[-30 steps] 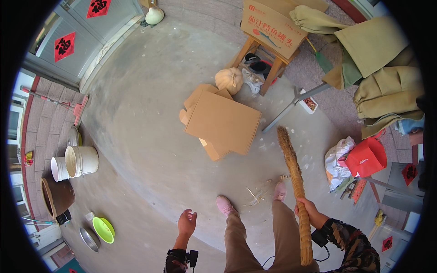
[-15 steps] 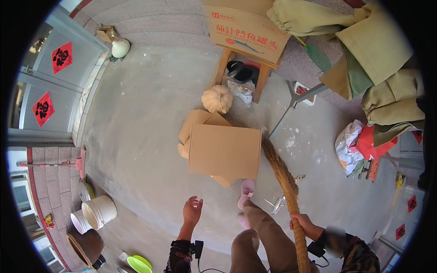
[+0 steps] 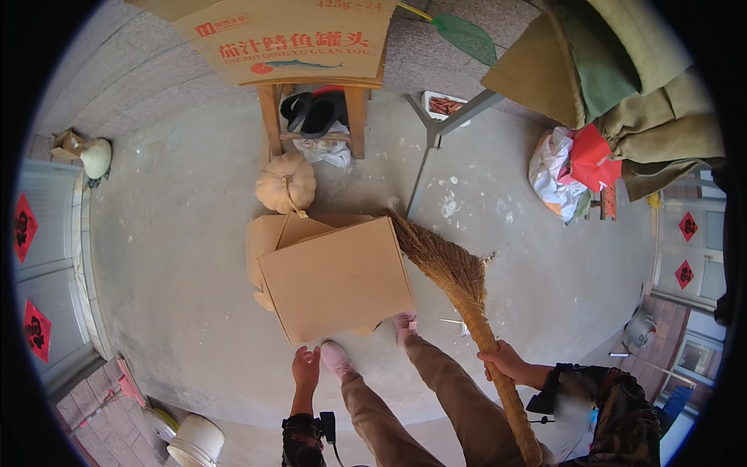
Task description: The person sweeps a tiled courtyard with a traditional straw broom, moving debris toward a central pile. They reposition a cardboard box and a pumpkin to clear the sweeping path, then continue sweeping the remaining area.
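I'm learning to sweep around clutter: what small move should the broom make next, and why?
Perhaps the right hand should draw the broom back toward the right shoe: its bristles lie close beside the cardboard box, beyond the small pale scraps near that shoe.

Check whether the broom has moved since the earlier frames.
Yes, left: the broom had its tip right of the foot of the metal stand; now its tip is left of it.
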A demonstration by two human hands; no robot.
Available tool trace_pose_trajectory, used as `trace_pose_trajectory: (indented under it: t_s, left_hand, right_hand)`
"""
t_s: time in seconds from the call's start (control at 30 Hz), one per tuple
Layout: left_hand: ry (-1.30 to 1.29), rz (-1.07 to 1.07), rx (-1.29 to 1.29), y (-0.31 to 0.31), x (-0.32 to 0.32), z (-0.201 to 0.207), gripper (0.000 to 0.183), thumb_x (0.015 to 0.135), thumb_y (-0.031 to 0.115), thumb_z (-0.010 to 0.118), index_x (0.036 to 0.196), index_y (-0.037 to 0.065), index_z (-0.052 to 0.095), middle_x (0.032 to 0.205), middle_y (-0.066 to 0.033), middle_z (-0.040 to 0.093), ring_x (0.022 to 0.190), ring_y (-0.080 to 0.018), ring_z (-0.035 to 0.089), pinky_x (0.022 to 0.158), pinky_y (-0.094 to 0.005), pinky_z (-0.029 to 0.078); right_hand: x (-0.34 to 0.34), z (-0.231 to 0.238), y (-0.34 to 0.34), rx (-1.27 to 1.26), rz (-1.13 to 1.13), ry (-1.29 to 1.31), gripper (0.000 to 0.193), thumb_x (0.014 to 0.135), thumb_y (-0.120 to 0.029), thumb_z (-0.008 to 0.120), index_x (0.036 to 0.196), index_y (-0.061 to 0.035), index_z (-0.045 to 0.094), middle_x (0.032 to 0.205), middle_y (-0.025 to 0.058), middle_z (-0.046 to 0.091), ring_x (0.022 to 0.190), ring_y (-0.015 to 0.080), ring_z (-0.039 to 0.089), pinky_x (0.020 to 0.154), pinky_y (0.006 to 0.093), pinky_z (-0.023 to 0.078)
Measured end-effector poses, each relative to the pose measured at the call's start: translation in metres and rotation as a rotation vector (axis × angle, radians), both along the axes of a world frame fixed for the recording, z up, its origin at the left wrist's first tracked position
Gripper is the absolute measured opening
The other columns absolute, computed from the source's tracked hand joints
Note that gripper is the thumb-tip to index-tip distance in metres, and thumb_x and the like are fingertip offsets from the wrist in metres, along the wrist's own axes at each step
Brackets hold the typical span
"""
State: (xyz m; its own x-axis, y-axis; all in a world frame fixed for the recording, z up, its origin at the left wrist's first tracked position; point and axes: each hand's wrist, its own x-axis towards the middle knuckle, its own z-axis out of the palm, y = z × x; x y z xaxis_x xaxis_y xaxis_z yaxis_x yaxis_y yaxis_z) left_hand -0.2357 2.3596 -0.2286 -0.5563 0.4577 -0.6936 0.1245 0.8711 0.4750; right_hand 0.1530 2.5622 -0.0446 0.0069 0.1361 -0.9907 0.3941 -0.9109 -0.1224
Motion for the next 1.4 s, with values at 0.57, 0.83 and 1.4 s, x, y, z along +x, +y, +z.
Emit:
trace_pose_trajectory:
  t_s: [0.57, 0.83, 1.4]
  left_hand:
    - [0.124, -0.453, -0.236, -0.108, -0.104, 0.079, 0.037, 0.079, 0.028, 0.064, 0.097, -0.003, 0.058, 0.084, -0.0157, 0.065, 0.08, -0.0242, 0.064, 0.072, -0.0336, 0.05]
    - [0.141, -0.633, -0.159, -0.07, -0.057, 0.112, 0.034, 0.077, 0.026, 0.065, 0.095, -0.002, 0.059, 0.082, -0.0139, 0.066, 0.078, -0.0232, 0.064, 0.072, -0.0325, 0.051]
    - [-0.03, -1.259, 0.031, 0.163, 0.157, 0.184, 0.032, 0.081, 0.024, 0.062, 0.101, 0.0, 0.057, 0.084, -0.014, 0.064, 0.075, -0.0271, 0.063, 0.07, -0.035, 0.05]
  right_hand:
    - [-0.041, 0.013, 0.001, 0.082, -1.187, 0.524, 0.025, 0.084, -0.02, 0.058, 0.094, -0.0008, 0.047, 0.078, 0.0069, 0.051, 0.064, 0.0127, 0.053, 0.056, 0.0225, 0.048]
    - [0.032, 0.0, 0.104, 0.057, -1.142, 0.729, 0.015, 0.08, -0.008, 0.057, 0.087, 0.0008, 0.046, 0.075, 0.0085, 0.052, 0.062, 0.0148, 0.054, 0.054, 0.0239, 0.05]
    - [0.186, 0.04, -0.083, 0.065, -1.977, 0.589, 0.016, 0.082, -0.008, 0.054, 0.093, -0.0027, 0.044, 0.072, 0.0075, 0.049, 0.056, 0.0138, 0.049, 0.051, 0.0228, 0.047]
